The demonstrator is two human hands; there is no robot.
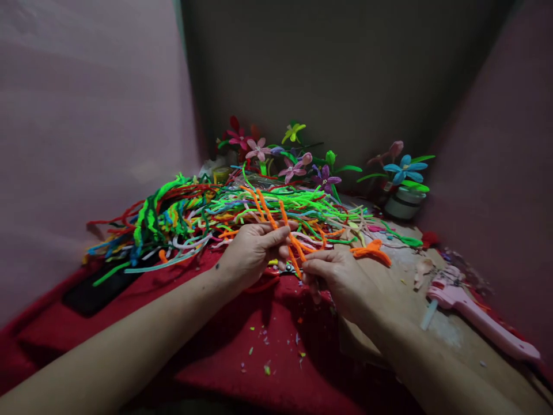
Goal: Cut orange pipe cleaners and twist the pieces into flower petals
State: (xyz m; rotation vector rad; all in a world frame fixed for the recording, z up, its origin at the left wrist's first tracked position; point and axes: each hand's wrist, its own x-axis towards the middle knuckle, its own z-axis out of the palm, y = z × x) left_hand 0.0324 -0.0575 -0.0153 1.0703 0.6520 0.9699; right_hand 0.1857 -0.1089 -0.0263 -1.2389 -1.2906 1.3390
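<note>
Between my two hands are several orange pipe cleaners (268,211), held up over the red cloth. My left hand (261,245) pinches them near the middle between thumb and fingers. Their lower ends are pinched by my right hand (324,271), whose far fingers are partly hidden. Behind the hands lies a large heap of pipe cleaners (298,197) in green, red, white and other colours. An orange shaped piece (372,252) made of pipe cleaner rests just right of my right hand. Scissors (264,282) with red handles lie beneath the hands, partly covered.
A pink glue gun (479,314) lies on the cardboard (401,311) at right. Pipe-cleaner flowers (289,167) stand at the back, and a blue flower (406,170) rises from a jar (404,203). A dark phone (97,291) lies at left. Small scraps dot the red cloth (224,346).
</note>
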